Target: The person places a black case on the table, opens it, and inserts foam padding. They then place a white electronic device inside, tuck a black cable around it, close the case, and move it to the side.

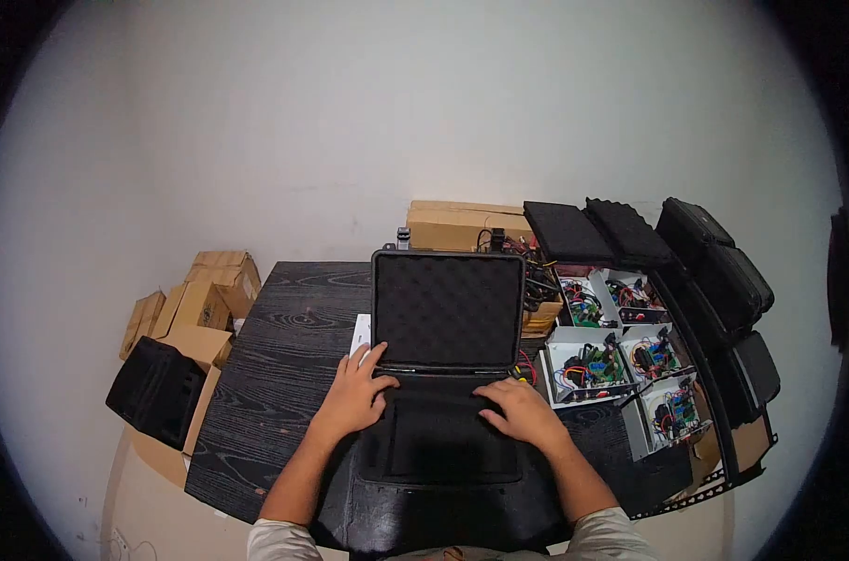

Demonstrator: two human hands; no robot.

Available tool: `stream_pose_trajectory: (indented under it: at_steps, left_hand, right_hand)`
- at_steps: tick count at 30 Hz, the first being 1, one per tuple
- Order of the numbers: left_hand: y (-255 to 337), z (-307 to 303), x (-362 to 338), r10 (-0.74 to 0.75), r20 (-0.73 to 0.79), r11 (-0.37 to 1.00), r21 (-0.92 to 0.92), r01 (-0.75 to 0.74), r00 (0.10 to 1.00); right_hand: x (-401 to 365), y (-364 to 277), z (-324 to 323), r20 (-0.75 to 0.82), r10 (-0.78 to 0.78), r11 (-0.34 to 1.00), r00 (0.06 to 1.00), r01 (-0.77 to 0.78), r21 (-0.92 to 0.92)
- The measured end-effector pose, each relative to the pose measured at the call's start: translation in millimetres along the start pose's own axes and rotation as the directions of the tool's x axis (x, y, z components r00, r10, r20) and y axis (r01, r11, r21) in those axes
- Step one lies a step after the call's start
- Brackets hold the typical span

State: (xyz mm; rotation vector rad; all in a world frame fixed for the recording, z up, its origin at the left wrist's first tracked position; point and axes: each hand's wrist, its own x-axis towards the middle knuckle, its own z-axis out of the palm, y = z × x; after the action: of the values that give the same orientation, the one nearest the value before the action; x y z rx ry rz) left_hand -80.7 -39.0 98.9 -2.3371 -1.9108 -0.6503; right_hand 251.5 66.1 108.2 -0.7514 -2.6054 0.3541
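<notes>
The black hard case point(450, 394) lies open in the middle of the bench point(289, 351), drawn in toward the near edge and well clear of the near left corner. Its lid point(448, 253) stands up on the far side, lined with bumpy foam point(448, 309). The base is dark inside; a rectangular outline shows there, but whether it marks a recess or a flat insert is hard to tell.

The left hand point(352, 393) is open, its fingers slightly spread over the hinge-side left corner, where lid and base meet. The right hand point(520, 411) is loosely curled with thumb and fingers apart, over the far right part of the base. Neither appears closed around anything; how hard they press, I cannot tell.

The shell looks stiff and sturdy, probably moderate in weight, and its smooth plastic may slide a little on the bench. The foam looks soft and would likely dent or tear if pinched. The lid is best held by its side rims, the base by its outer walls, with fingers kept out of the hinge gap. Toward the bench's right edge, white trays point(588, 363) hold wired circuit boards, which look fragile.
</notes>
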Motion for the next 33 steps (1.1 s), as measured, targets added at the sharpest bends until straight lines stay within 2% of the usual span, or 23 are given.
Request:
stream_pose_trajectory:
  at_steps: [1,4,7,9,13,16,19,25,28,31,33]
  left_hand:
    - [-0.2,0.7,0.8,0.015,-0.019,0.999,-0.03,-0.016,1.0]
    - [4.7,-2.8,5.6,0.061,-0.077,0.989,-0.13,-0.071,0.995]
    - [17.5,-3.4,7.7,0.098,-0.091,0.963,-0.243,-0.117,0.991]
    - [23.0,1.7,8.3,0.111,-0.047,0.943,-0.31,-0.12,0.993]
    - [26.0,18.4,3.5,0.154,0.029,0.954,-0.265,-0.141,0.988]
    - [24.8,22.5,2.6,0.154,0.062,0.959,-0.251,-0.134,0.986]
    - [26.1,22.4,2.5,0.147,0.067,0.959,-0.255,-0.125,0.987]
    - [24.8,24.5,1.8,0.14,0.066,0.96,-0.254,-0.119,0.988]
    - [25.9,23.9,2.0,0.135,0.075,0.963,-0.244,-0.113,0.988]
    - [26.9,22.6,1.9,0.137,0.07,0.964,-0.24,-0.116,0.988]
    - [27.2,23.7,1.8,0.135,0.099,0.969,-0.223,-0.11,0.986]
  right_hand:
    - [0.3,-1.0,0.7,-0.021,-0.007,1.0,1.0,0.007,-0.019]
    - [2.4,-2.5,8.4,-0.216,0.023,1.0,0.976,-0.022,0.007]
    - [2.7,-5.2,15.4,-0.231,0.061,0.995,0.971,-0.077,-0.061]
    - [0.8,-5.1,20.0,-0.205,0.075,0.979,0.976,-0.111,-0.169]
    - [-2.5,-10.2,17.6,-0.102,0.084,0.942,0.991,-0.112,-0.317]
    - [-3.7,-19.1,15.5,-0.055,0.038,0.917,0.998,-0.056,-0.395]
    - [-3.4,-21.9,15.9,-0.025,0.061,0.918,0.998,-0.066,-0.391]
    - [2.3,-11.6,28.9,-0.074,0.119,0.907,0.99,-0.139,-0.398]
    - [4.7,-21.6,18.0,-0.06,-0.005,0.937,0.998,-0.016,-0.348]
    - [11.8,-9.6,31.6,0.076,-0.124,0.966,0.989,0.138,-0.218]
    - [17.0,-5.8,37.8,0.155,-0.11,0.959,0.982,0.146,-0.244]
